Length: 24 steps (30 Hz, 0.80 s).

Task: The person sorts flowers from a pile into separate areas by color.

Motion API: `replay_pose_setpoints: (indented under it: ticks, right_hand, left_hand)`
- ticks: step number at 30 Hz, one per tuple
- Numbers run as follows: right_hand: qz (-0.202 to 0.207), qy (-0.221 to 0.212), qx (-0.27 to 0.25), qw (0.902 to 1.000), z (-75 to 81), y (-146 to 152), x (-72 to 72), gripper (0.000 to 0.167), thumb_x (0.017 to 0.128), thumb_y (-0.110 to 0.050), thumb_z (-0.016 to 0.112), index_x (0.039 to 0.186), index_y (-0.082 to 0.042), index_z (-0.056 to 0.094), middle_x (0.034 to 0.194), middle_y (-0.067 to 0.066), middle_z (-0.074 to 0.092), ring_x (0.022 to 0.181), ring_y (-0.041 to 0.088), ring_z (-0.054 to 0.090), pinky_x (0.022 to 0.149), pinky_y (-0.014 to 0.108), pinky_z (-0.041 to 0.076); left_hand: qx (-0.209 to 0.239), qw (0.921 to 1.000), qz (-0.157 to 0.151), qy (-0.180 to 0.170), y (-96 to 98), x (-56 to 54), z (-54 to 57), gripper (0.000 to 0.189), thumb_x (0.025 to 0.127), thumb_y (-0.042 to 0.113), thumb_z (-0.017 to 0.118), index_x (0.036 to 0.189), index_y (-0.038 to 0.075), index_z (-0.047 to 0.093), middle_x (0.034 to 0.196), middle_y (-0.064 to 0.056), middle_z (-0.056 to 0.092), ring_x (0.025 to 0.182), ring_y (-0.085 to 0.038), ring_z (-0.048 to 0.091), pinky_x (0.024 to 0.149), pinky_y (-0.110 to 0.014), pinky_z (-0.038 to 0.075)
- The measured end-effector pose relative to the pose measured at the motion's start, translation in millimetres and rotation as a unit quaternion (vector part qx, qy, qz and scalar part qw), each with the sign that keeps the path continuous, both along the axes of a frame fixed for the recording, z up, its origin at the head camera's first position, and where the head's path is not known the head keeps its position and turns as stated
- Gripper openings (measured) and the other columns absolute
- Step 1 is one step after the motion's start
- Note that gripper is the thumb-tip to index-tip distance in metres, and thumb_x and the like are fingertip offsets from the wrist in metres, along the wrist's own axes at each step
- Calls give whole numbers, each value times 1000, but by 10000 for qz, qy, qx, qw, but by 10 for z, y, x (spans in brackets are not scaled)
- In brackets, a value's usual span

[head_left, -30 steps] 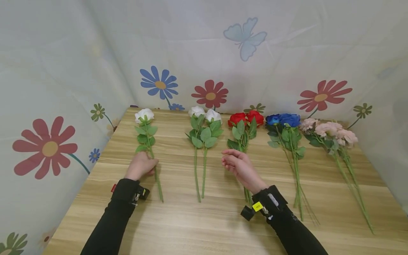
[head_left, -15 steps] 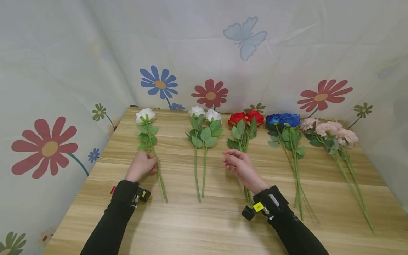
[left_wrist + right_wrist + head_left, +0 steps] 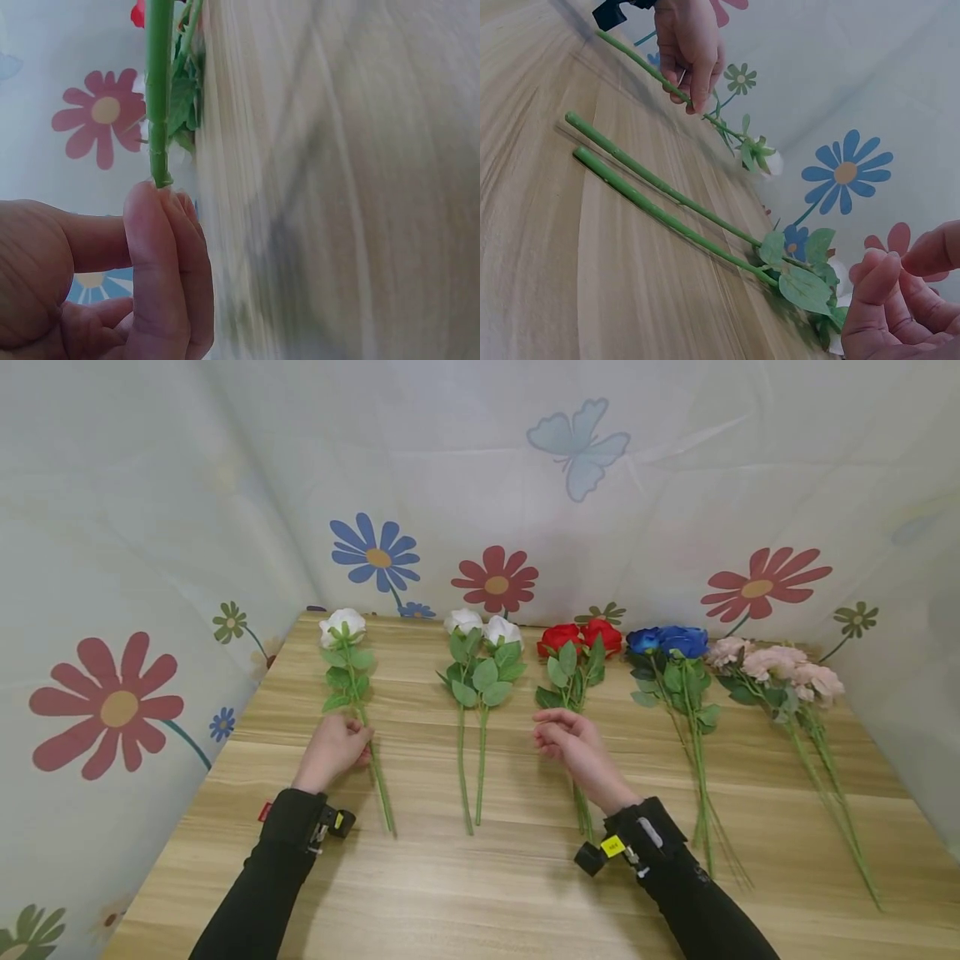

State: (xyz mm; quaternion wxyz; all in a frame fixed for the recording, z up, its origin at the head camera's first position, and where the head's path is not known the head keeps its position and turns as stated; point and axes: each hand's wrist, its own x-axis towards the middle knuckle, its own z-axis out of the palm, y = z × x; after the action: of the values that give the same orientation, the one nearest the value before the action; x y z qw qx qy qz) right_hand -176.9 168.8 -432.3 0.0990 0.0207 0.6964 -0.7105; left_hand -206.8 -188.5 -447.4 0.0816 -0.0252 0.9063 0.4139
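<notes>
At the left of the table, my left hand (image 3: 333, 750) pinches the green stem of a single white rose (image 3: 343, 628) below its leaves. The left wrist view has that stem (image 3: 158, 90) rising from between thumb and fingertips. In the right wrist view the stem is held slightly off the wood. My right hand (image 3: 581, 756) hovers over the red roses (image 3: 579, 637), its fingers loosely curled and holding nothing; it hides part of their stems. Between the hands lie two white roses (image 3: 484, 672), side by side with stems towards me.
Further right lie blue roses (image 3: 678, 643) and several pale pink flowers (image 3: 780, 668) with long thin stems. All rest on a wooden table (image 3: 450, 893). A cloth backdrop (image 3: 442, 460) printed with flowers and a butterfly stands behind and along the sides.
The held white rose has shifted slightly right, its stem end swinging right, and its bloom has risen a little. My right hand has drifted slightly right. The other flowers stay put.
</notes>
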Motion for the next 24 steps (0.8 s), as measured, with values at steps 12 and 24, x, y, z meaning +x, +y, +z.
replay_pose_setpoints:
  ticks: [12,24]
  right_hand:
    - [-59,252,527,9983,82,146,7,31,103,-9,50,129,8,52,91,-6,64,85,6,64,78,20,56]
    - [-305,582,1272,9897,124,423,-20,34,104,-11,50,130,10,52,90,-9,67,83,2,64,80,22,57]
  left_hand:
    - [41,9998,-116,180,143,56,124,26,103,16,54,106,-7,66,81,-14,72,71,-19,73,64,-25,55]
    - [170,9987,-392,272,422,79,228,31,102,17,55,116,-10,64,87,-16,73,68,-16,72,67,-28,59]
